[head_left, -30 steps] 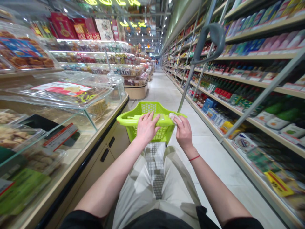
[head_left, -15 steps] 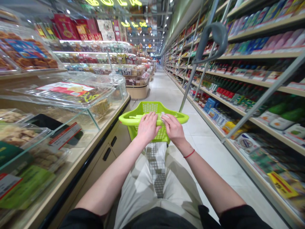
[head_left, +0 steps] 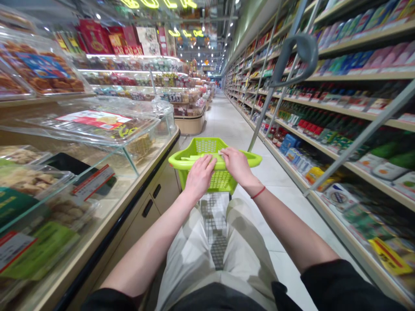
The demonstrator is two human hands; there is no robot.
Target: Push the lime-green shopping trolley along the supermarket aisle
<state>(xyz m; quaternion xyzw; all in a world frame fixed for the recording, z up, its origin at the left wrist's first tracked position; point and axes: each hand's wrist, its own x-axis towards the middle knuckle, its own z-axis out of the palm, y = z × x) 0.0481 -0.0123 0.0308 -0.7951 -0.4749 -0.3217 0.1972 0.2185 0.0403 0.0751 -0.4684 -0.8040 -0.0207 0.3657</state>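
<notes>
A bright green plastic shopping cart (head_left: 253, 161) stands just in front of my legs, its handle bar running crosswise. My left hand (head_left: 198, 175) lies over the left-centre of that bar, its fingers curled across the top. Close beside it, my right hand (head_left: 237, 165) is above the bar's right part with the fingers drawn together. A small crumpled whitish piece (head_left: 221, 152) shows at the right fingertips, mostly hidden by them. The palms' undersides cannot be seen.
At the left runs a glass-edged display counter (head_left: 131, 162) with clear plastic food boxes (head_left: 106, 123). Tall stocked shelves (head_left: 350, 112) line the right, with a slanted metal ladder rail (head_left: 261, 116) and grey handle (head_left: 296, 60) in front. A tiled aisle (head_left: 218, 116) leads forward between them.
The cart and both hands sit slightly further right in view. My right hand has turned a little over the bar, and less of the whitish piece shows. My left thumb is now tucked in.
</notes>
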